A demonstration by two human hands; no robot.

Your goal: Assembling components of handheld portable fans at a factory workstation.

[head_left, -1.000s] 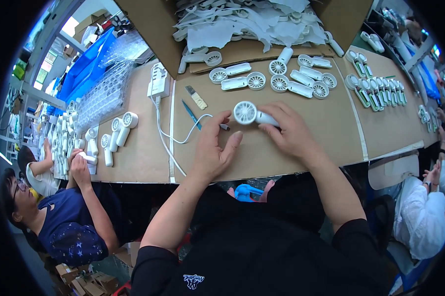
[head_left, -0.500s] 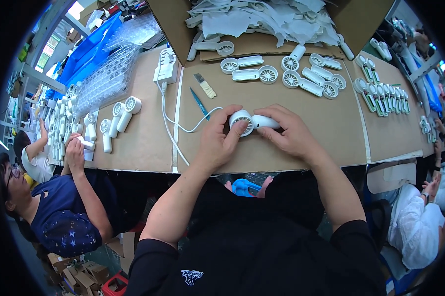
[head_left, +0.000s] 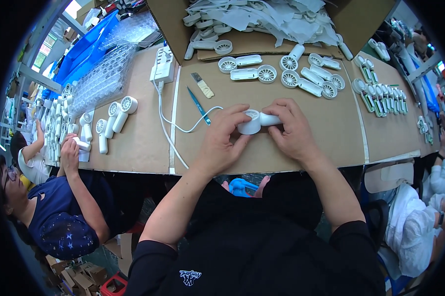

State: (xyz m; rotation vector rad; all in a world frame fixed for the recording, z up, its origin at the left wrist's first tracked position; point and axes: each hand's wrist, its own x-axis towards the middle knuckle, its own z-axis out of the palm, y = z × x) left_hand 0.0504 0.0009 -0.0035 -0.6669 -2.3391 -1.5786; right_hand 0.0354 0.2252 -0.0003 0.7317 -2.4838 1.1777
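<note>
Both my hands hold a white handheld fan (head_left: 249,127) above the cardboard-covered table. The fingers of my left hand (head_left: 225,130) close round its round head. My right hand (head_left: 290,129) grips the handle, thumb below and fingers over the top. The fan lies sideways, its head to the left with the smooth side wall toward me. To the left of my hands are a blue pen-like tool (head_left: 199,105) and a flat blade with a wrapped handle (head_left: 202,85). Beyond my hands, several white fan shells (head_left: 267,74) lie on the table.
A cardboard box (head_left: 360,24) of white parts and thin sheets stands at the back. A white power strip (head_left: 164,64) trails a cable (head_left: 166,129) along the left. Fan assemblies (head_left: 380,98) line the right. At left, a co-worker (head_left: 67,217) handles a white piece near finished-looking fans (head_left: 115,116).
The fan has been turned in my hands: its grille faced me before, and now the head's smooth side does. My right hand's fingers have shifted on the handle.
</note>
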